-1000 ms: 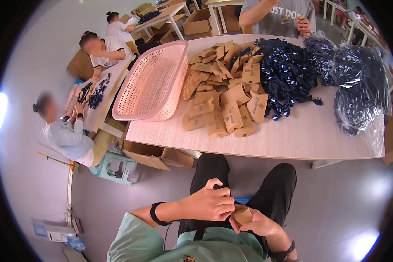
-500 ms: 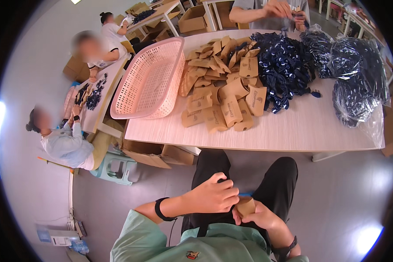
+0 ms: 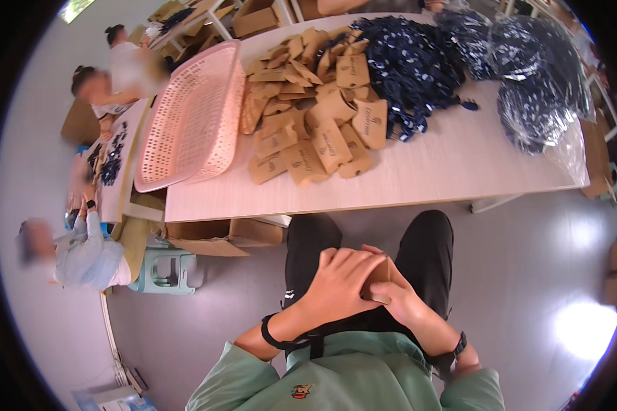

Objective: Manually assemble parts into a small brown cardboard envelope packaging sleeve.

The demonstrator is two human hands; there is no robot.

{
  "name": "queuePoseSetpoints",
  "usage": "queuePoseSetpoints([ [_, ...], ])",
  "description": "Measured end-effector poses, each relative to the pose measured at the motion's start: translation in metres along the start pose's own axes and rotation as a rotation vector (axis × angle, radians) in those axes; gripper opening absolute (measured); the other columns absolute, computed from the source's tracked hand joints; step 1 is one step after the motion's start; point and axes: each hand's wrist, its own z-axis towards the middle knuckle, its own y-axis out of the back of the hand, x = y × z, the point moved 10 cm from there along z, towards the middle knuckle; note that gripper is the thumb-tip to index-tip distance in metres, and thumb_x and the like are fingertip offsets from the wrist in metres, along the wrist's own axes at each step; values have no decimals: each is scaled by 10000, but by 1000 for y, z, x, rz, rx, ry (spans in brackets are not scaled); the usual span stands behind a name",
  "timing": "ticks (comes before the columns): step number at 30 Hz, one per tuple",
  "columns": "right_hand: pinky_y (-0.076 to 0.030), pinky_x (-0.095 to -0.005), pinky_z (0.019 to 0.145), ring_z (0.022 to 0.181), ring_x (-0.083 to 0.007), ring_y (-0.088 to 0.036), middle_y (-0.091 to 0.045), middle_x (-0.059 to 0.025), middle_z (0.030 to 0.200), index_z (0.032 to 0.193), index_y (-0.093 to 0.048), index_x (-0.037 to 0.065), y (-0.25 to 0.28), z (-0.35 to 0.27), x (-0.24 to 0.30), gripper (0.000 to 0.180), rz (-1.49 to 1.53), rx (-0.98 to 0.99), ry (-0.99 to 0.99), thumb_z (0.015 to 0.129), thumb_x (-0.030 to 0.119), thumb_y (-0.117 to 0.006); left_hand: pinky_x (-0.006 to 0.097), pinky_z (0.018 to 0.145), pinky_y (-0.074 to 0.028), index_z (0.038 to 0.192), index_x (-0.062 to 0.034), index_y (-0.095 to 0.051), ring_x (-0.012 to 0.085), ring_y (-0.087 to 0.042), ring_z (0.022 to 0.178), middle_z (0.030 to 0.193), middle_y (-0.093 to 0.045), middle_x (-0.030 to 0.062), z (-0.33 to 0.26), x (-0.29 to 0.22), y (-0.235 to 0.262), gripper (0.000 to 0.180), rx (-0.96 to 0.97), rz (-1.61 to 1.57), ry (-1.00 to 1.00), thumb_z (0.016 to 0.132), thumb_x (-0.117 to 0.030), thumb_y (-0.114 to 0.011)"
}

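Observation:
Over my lap, my right hand [image 3: 406,299] grips a small brown cardboard pillow box [image 3: 379,277], its thumb along the near end. My left hand [image 3: 341,282] lies against the box from the left, its fingers bent over it and hiding much of it. On the table, a heap of similar brown pillow boxes [image 3: 332,145] lies in front of me. Right of the heap is a tangled pile of dark navy corded items [image 3: 415,72] with small pale parts. What the box in my hands contains is hidden.
A pink perforated basket [image 3: 147,154] stands left of the boxes on the table [image 3: 432,175]. Clear plastic bags of dark items [image 3: 538,89] lie at the right. Below are an open carton [image 3: 209,243] and a pale green stool [image 3: 164,270]. Several people work at tables on the left.
My left hand has moved down and right from beside the box onto it. The box and my right hand have risen slightly. The view has shifted, so the table appears farther left and higher.

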Motion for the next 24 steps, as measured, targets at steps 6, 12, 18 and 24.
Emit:
queuePoseSetpoints([
  [6,-451,-310,932,1072,-158,-576,-597,-68,1163,1165,-562,27,13,-1,24,188,-106,-30,271,987,84,-552,342,858,-443,1379,-6,-489,229,-554,1021,1158,-598,99,-17,38,-13,974,89,-814,243,573,-315,-940],
  [12,-441,-252,770,882,-101,-522,-545,-37,975,898,-661,-17,27,-11,50,74,-255,-173,441,919,54,-669,308,807,-472,1476,11,-350,179,-564,1011,1174,-556,96,-26,29,-40,821,197,-1576,462,857,-372,-729],
  [18,-434,-267,810,920,-119,-514,-538,-41,978,883,-670,-11,26,-11,56,113,-501,-230,467,878,88,-725,288,471,-466,1270,63,-499,238,-630,729,1032,-593,153,-30,49,-63,708,127,-1599,718,899,-530,-606],
  [24,-410,-318,971,1096,-152,-517,-539,-78,1177,1263,-531,69,18,4,31,397,-13,-87,320,910,148,-696,264,381,-413,1192,50,-561,225,-608,620,944,-613,147,-26,35,-70,518,15,-1849,669,995,-418,-458],
])
